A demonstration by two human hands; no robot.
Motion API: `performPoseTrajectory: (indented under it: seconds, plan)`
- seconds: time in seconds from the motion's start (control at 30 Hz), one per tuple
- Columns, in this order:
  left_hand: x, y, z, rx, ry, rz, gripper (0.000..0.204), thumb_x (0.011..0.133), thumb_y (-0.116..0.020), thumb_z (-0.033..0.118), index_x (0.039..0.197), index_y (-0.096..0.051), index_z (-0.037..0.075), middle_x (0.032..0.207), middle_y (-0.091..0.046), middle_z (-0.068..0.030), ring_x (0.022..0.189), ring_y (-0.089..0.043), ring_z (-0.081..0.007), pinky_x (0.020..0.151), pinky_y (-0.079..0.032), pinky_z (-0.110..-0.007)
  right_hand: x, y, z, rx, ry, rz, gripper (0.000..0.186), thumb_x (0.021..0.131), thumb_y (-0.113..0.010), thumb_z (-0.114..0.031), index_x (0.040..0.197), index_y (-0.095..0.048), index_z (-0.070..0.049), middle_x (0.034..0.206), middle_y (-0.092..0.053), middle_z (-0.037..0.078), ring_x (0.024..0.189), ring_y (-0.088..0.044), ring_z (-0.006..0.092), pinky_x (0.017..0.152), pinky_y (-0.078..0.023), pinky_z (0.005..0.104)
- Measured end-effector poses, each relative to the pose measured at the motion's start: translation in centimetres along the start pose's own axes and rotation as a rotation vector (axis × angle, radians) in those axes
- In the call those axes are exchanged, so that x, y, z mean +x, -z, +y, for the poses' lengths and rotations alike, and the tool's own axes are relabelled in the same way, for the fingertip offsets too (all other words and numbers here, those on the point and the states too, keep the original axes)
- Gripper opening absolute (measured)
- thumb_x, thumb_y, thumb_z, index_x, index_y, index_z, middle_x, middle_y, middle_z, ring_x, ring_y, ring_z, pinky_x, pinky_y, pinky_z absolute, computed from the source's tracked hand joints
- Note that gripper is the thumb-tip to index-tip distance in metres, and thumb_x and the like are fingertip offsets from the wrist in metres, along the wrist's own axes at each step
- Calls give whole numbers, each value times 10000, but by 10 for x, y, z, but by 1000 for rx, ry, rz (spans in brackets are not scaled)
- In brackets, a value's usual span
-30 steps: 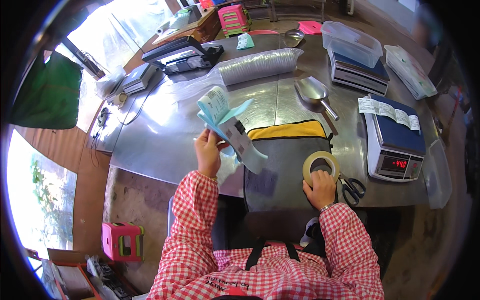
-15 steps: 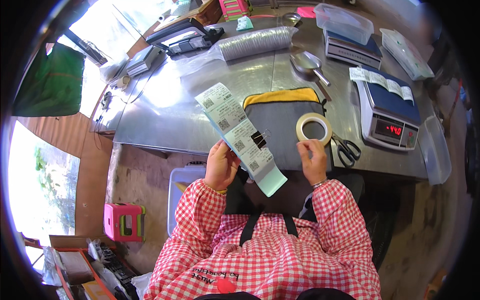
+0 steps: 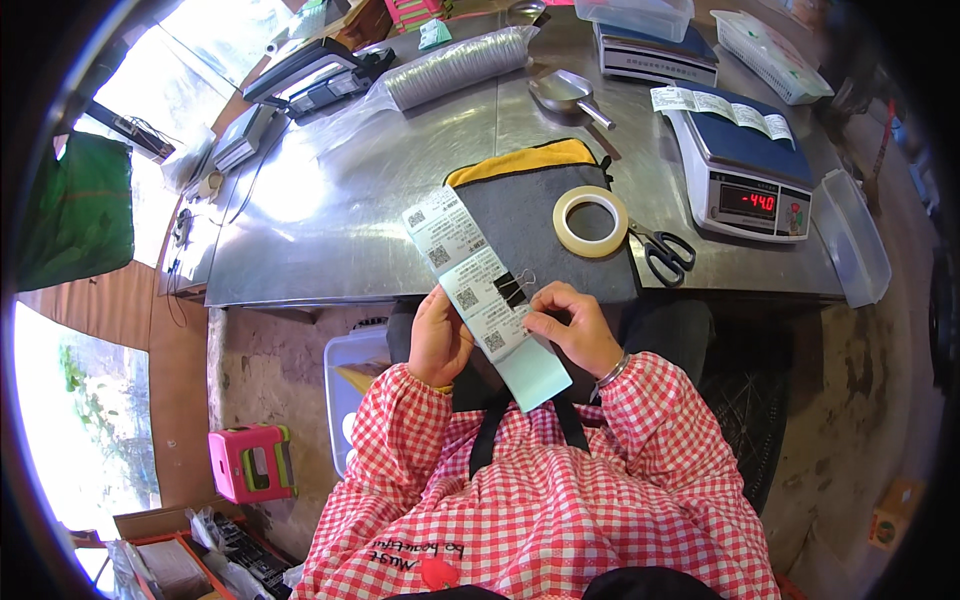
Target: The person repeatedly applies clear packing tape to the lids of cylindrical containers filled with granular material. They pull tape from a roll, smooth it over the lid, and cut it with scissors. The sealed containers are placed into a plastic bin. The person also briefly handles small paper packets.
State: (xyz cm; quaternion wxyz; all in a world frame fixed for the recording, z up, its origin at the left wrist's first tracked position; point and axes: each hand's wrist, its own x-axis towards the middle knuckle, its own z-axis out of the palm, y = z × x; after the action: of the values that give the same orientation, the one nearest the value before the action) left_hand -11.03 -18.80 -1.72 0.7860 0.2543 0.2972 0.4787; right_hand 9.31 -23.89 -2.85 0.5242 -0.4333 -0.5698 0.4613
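Note:
A long strip of printed labels (image 3: 463,262) on pale green backing is gripped along its left edge by my left hand (image 3: 440,340). A black binder clip (image 3: 510,289) is clamped on the strip's right side. My right hand (image 3: 575,328) is at the strip's right edge just below the clip, thumb and fingertips pinched together; whether they hold a label edge is too small to tell. Beyond the hands, a grey cloth with a yellow border (image 3: 510,215) lies on the table. A roll of tape (image 3: 590,222) rests on it, beside black-handled scissors (image 3: 664,256).
The metal table (image 3: 350,215) carries a digital scale (image 3: 745,165) with a label strip on top, a second scale (image 3: 655,55) under a clear tub, a metal scoop (image 3: 568,95) and a wrapped stack of plastic lids or cups (image 3: 460,68). A pink stool (image 3: 250,462) stands on the floor at left.
My right hand has moved left and down from near the tape roll to the label strip's edge. My view has shifted, so the table items appear further left and higher.

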Motion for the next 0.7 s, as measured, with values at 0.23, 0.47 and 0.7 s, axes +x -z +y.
performPoseTrajectory:
  seconds: [0.23, 0.47, 0.7]
  plan:
    - [-7, -5, 5, -137, -34, -183, 492, 1030, -307, 363, 1294, -461, -23, 1239, -581, -169, 1123, -586, -272, 978, -470, -439, 2, 1, 5, -22, 50, 56, 153, 824, -700, -106, 878, -629, 18, 891, -601, 47, 817, -559, 119, 750, -445, 249]
    - [-12, -12, 0, 229, -157, -66, 334, 1011, -453, 226, 1252, -503, 0, 1113, -636, -84, 994, -624, -155, 853, -496, -293, 0, 3, 11, -47, 2, 120, 151, 803, -710, -130, 871, -637, -17, 897, -618, 75, 841, -574, 207, 744, -446, 298]
    - [-12, -16, -4, 319, -313, -47, 658, 929, -545, 23, 1475, -182, 86, 1290, -496, -118, 1118, -550, -210, 928, -478, -346, -3, -2, -17, -715, 462, 280, 135, 756, -708, -116, 827, -603, -73, 1013, -607, 90, 953, -543, 292, 833, -392, 396]
